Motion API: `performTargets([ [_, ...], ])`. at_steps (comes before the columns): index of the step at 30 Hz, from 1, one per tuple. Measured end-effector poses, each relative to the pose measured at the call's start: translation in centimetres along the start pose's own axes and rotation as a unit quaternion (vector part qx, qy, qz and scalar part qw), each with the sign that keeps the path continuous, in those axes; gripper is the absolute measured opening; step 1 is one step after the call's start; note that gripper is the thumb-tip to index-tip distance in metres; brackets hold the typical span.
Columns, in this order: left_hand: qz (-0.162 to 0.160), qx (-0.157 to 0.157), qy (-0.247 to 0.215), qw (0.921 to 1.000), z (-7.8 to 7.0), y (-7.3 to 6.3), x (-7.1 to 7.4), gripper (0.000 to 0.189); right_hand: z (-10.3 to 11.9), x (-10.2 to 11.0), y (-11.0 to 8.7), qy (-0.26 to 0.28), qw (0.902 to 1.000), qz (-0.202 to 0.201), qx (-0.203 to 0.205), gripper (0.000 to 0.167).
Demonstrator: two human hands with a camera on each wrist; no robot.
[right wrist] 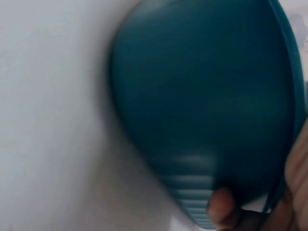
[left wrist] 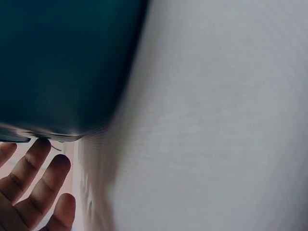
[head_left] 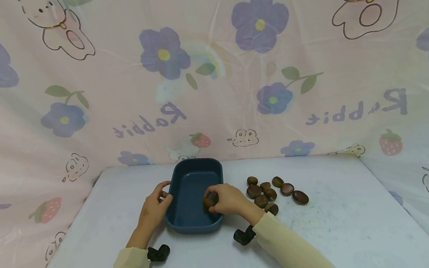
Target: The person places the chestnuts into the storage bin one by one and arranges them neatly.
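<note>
A dark blue rectangular tray [head_left: 196, 229] stands on the table. At its left side my left hand [head_left: 153, 209] touches the outer wall with its fingertips. In the left wrist view the fingers [left wrist: 55, 175] look fairly straight beside the tray wall [left wrist: 57, 62]. Over the tray's right side, my right hand [head_left: 226, 198] pinches a brown chestnut [head_left: 208, 202] between thumb and fingers. From the right wrist, the tray [right wrist: 202, 86] fills much of the view and the chestnut cannot be made out. Several glossy chestnuts [head_left: 254, 191] lie on the table right of the tray.
The white table [head_left: 343, 225] reaches back to a pale printed curtain [head_left: 219, 107], which also hangs at both sides. Black wrist-worn devices [head_left: 159, 253] sit at both sleeve cuffs. The right forearm [head_left: 287, 243] passes just in front of the nearest chestnuts.
</note>
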State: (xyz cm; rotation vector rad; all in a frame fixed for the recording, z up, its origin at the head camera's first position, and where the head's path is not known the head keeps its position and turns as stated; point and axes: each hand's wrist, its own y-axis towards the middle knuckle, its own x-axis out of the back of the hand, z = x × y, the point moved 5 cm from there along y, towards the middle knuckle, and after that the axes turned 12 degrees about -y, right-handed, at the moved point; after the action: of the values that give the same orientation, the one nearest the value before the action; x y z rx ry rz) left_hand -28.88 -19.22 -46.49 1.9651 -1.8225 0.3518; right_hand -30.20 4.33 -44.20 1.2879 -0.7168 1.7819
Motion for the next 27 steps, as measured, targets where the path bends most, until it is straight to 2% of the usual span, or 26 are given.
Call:
performTargets([
  [11, 0.000, -0.002, -0.001, 1.0000, 0.07, 0.01, -0.03, 0.045, 0.04, -0.12, -0.02, 0.008, 0.9999, 0.006, -0.002, 0.028],
  [27, -0.003, 0.000, -0.003, 1.0000, -0.09, -0.12, -0.02, 0.044, -0.15, 0.09, -0.52, 0.012, 0.9990, -0.038, 0.022, 0.030],
])
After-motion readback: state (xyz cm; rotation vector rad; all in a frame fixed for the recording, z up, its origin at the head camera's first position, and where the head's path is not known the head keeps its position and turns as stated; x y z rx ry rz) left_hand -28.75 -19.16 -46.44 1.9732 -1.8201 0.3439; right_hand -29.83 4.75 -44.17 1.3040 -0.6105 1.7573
